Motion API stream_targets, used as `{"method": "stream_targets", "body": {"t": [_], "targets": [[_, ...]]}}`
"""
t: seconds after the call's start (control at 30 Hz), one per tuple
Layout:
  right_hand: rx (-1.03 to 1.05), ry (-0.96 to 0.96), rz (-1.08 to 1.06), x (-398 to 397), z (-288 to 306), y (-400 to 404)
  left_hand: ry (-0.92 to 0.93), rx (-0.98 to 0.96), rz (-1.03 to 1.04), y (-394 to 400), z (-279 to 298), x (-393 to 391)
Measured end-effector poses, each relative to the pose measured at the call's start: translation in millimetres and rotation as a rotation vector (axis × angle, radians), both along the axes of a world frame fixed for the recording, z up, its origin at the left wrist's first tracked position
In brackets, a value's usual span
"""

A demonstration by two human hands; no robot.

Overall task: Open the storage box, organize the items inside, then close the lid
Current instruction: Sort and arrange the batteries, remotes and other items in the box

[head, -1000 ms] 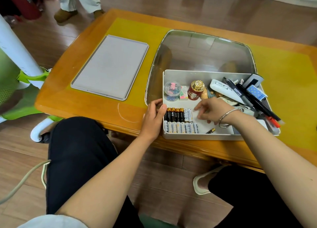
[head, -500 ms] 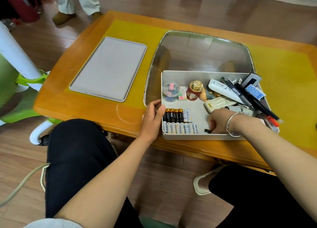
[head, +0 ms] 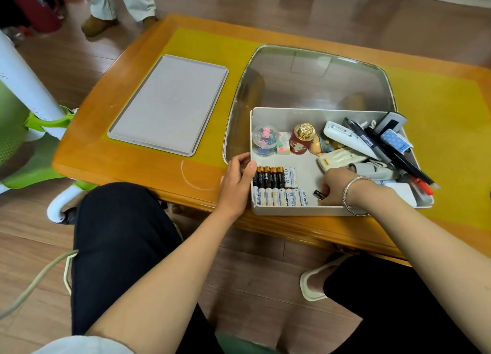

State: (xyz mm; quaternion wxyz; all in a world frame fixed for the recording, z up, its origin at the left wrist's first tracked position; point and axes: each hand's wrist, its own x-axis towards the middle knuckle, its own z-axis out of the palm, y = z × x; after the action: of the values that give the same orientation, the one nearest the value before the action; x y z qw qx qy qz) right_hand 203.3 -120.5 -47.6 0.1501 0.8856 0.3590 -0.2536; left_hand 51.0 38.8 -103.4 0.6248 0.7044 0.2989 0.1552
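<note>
The open grey storage box point(head: 297, 114) sits at the table's near edge, and its grey lid point(head: 170, 103) lies flat to the left. Inside, two rows of batteries point(head: 279, 186) line the front left corner. My left hand point(head: 237, 183) grips the box's left wall. My right hand point(head: 336, 187) reaches into the front middle of the box, fingertips pinched on a small black-and-gold battery point(head: 318, 194). A clear tub of clips point(head: 265, 140), a red gold-capped bottle point(head: 301, 138) and a heap of pens and white devices point(head: 372, 146) fill the back and right.
The box stands partly on a glass inset point(head: 310, 74) in the orange wooden table point(head: 132, 164). A green and white chair point(head: 32, 119) stands at the left. Another person's legs and shoes point(head: 117, 10) are beyond the table. My knees are under the near edge.
My right hand moved from the right end of the battery rows down to the box's front wall and closed on the loose small battery. My left hand stayed on the box's left wall.
</note>
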Motion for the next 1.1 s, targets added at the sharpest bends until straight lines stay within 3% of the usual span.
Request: {"method": "stream_targets", "body": {"t": [0.2,0.3,0.5,0.83,1.0,1.1], "targets": [[0.163,-0.042,-0.1,-4.2,3.1,5.9,0.006,0.006,0.002,0.0,-0.1,-0.3],[0.386,0.027,-0.277,-1.6,3.6,13.1,0.007,0.002,0.003,-0.4,0.3,-0.3],[0.566,0.14,-0.446,-1.6,-0.4,28.3,0.001,0.002,-0.003,-0.5,2.2,-1.1],[0.537,0.075,-0.39,-1.4,2.4,27.5,0.013,0.013,0.001,-1.0,5.9,-2.2],[0.485,0.325,-0.483,-4.8,7.6,15.5,0.031,0.026,-0.001,-0.8,5.5,-3.0],[0.478,0.318,-0.445,-5.9,16.8,6.9,0.035,0.016,-0.004,-0.6,4.5,-2.9]]}}
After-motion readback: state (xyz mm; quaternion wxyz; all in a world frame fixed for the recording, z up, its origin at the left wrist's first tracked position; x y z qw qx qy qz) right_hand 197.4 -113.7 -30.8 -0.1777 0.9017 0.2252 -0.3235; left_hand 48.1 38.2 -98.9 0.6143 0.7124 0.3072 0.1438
